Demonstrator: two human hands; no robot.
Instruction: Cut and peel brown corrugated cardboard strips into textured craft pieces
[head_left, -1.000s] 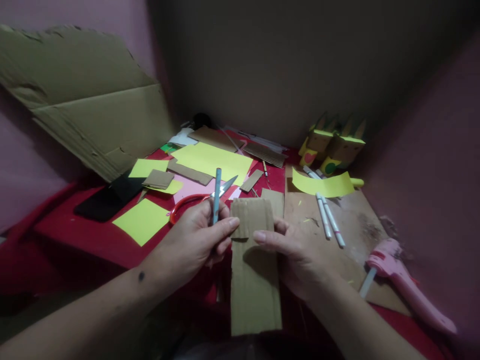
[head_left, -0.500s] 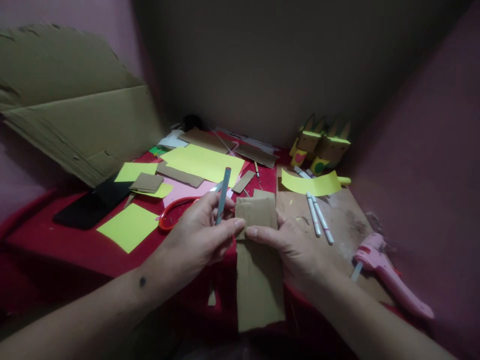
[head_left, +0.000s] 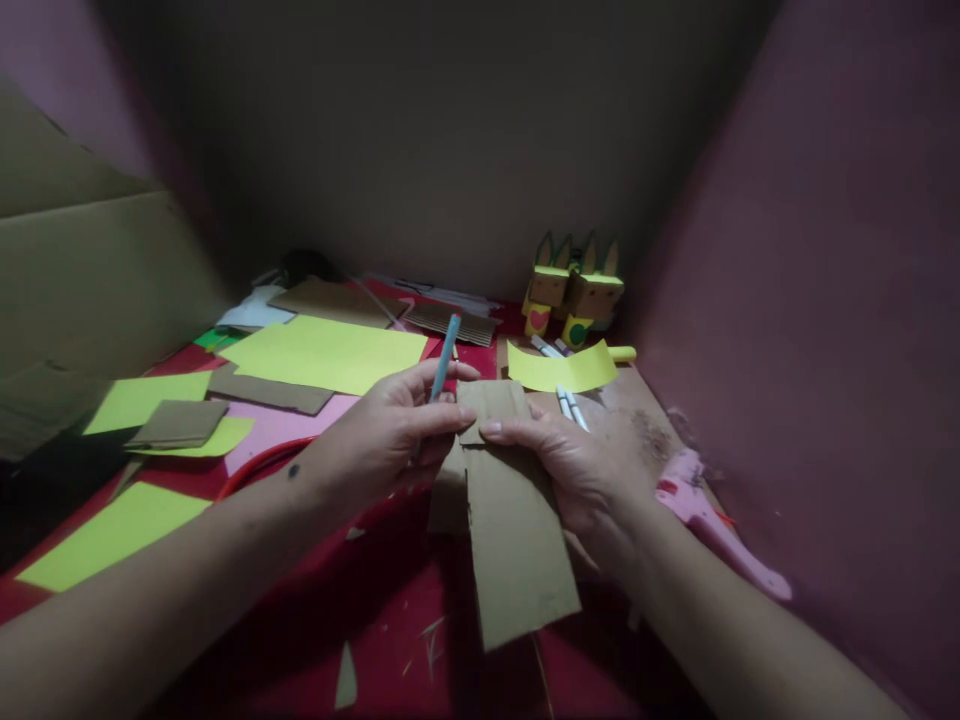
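We look down on two bare hands meeting over a cardboard strip point(head_left: 521, 550), held above a red tabletop point(head_left: 386, 600). The strip sits between the hands and reaches below them at a slant. At its top, under the two thumbs, we see a cardboard flap point(head_left: 499, 398); whether it is folded over or a separate piece, we cannot tell. The left hand point(head_left: 420, 420) is closed around a slim blue stick point(head_left: 445, 355), which leans slightly as it rises from the fingers, while its thumb presses the flap's left edge. The right hand point(head_left: 577, 460) grips the strip from the right, its thumb across the flap's lower part, most of its fingers hidden. To the right of that hand we find a pink glue gun point(head_left: 688, 497); beyond the hand are white markers point(head_left: 576, 408), a curled yellow strip point(head_left: 566, 370) and two cardboard figures point(head_left: 596, 295), one bearing a red heart point(head_left: 538, 319), the other a green circle point(head_left: 578, 332). Beyond the left hand spreads a yellow sheet point(head_left: 337, 352); to its left, a small cardboard square point(head_left: 184, 423) lies on yellow paper point(head_left: 232, 438).
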